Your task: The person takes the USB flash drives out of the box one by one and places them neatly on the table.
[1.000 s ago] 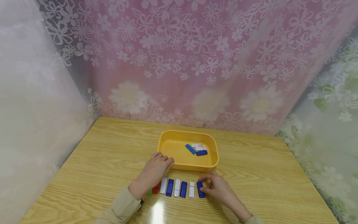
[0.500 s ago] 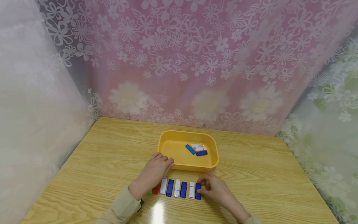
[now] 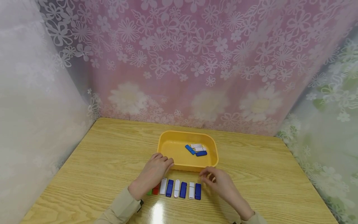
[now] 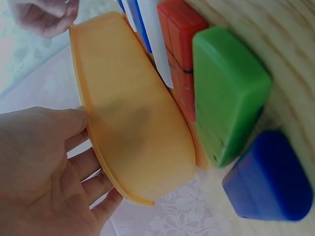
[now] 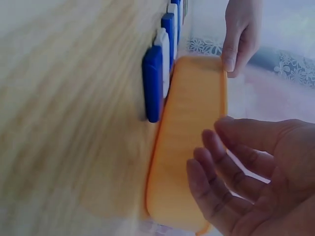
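My left hand (image 3: pixel 154 168) holds the near left rim of a yellow plastic tub (image 3: pixel 176 152), thumb on one side and fingers on the other. A row of USB flash drives lies on the table in front of it, blue and white ones alternating. The rightmost is a blue USB flash drive (image 3: pixel 198 191). My right hand (image 3: pixel 219 183) is just above and right of that drive, fingers loosely bent and holding nothing, close to the tub's near right corner. A red drive (image 4: pixel 179 49), a green drive (image 4: pixel 229 93) and a blue drive (image 4: pixel 268 182) show at the row's left end.
Inside the tub at the right lie several more drives, among them a light blue drive (image 3: pixel 190 149) and a dark blue drive (image 3: pixel 201 153). The wooden table (image 3: pixel 260 168) extends to both sides. Flowered curtains (image 3: pixel 179 62) hang behind and beside it.
My right hand slid the blue drive left, closer to the white one, then let go and rose away toward the tub. The left hand stayed on the rim.
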{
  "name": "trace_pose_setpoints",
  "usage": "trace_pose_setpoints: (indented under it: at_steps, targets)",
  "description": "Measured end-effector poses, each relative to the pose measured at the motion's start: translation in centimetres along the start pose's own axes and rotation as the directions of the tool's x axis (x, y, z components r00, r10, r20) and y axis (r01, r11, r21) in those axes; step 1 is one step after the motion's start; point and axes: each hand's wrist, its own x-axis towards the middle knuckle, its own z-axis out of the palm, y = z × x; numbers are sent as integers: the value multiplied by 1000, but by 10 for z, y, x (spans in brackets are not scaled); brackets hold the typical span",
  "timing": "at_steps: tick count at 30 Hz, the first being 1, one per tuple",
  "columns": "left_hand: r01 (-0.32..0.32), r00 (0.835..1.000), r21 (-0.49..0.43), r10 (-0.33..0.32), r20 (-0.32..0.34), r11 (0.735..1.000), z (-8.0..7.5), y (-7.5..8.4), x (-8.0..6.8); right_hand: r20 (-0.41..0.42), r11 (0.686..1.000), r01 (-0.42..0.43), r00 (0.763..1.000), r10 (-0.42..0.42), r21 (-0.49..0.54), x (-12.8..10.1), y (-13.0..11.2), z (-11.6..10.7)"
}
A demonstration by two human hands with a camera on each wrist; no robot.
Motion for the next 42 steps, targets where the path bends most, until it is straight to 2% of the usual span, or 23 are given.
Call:
trace_pose_setpoints:
  at_steps: [3, 6, 9, 12, 18, 24, 30, 42]
  targets:
    - [2, 1000, -3, -2, 0, 1000, 0, 0, 0, -43, 1000, 0, 999, 0, 10, 5, -1, -4]
    - [2, 1000, -2, -2, 4, 1000, 0, 0, 0, -129, 1000, 28, 991, -26, 13, 14, -1, -9]
    - [2, 1000, -5, -2, 3, 1000, -1, 0, 0, -222, 996, 86, 971, -93, -39, 26, 2, -14]
    - [3, 1000, -6, -3, 4, 1000, -1, 0, 0, -250, 986, 108, 959, -136, -123, 41, 7, -17]
    - [-1, 1000, -4, 1, 8, 1000, 0, 0, 0, -191, 966, 86, 972, -135, -245, 69, 14, -13]
    - [-5, 1000, -8, 5, -3, 1000, 0, 0, 0, -82, 931, 80, 990, -117, -357, 92, 22, -2]
    - [-4, 1000, -2, 4, -6, 1000, 1, 0, 0, -6, 928, 56, 998, -63, -368, 102, 30, 7]
    - [-7, 1000, 4, 7, -5, 1000, 1, -1, 0, 44, 908, 59, 998, -44, -414, 106, 31, 11]
